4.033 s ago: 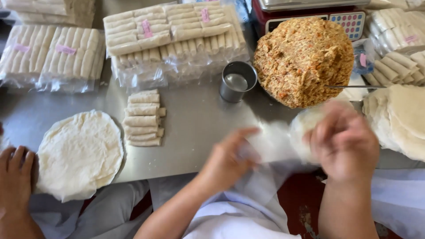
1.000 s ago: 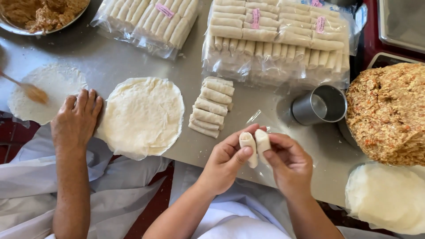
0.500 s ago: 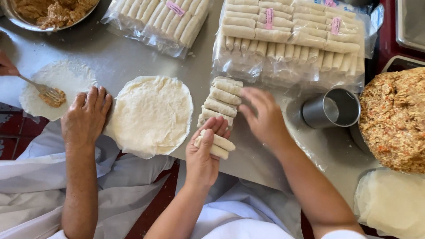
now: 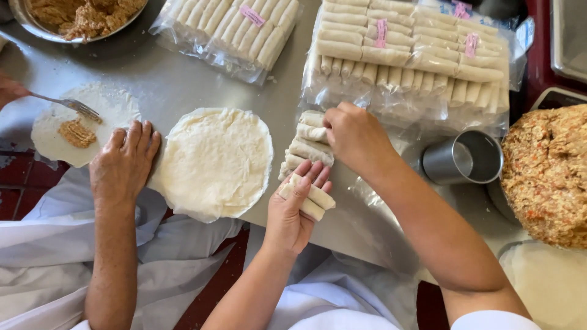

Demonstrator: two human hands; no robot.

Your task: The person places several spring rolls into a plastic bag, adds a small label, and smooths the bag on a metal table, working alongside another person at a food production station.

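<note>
The grey steel tabletop (image 4: 183, 79) carries clear plastic packs of pale rolls (image 4: 409, 55), a round stack of white wrappers (image 4: 214, 162) and a small row of loose pale rolls (image 4: 309, 143). The right hand (image 4: 354, 137) rests on that row, grip closed over its far rolls. The left hand (image 4: 296, 211) lies at the near end, fingers curled loosely over the two nearest rolls (image 4: 315, 200). A co-worker's hand (image 4: 122, 168) lies flat beside the wrappers.

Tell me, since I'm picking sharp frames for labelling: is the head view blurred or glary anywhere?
Head view: evenly lit and mostly sharp; left hand and right hand on the rolls are crisp; mild glare on the plastic bags and steel cup; soft shadows only.
</note>
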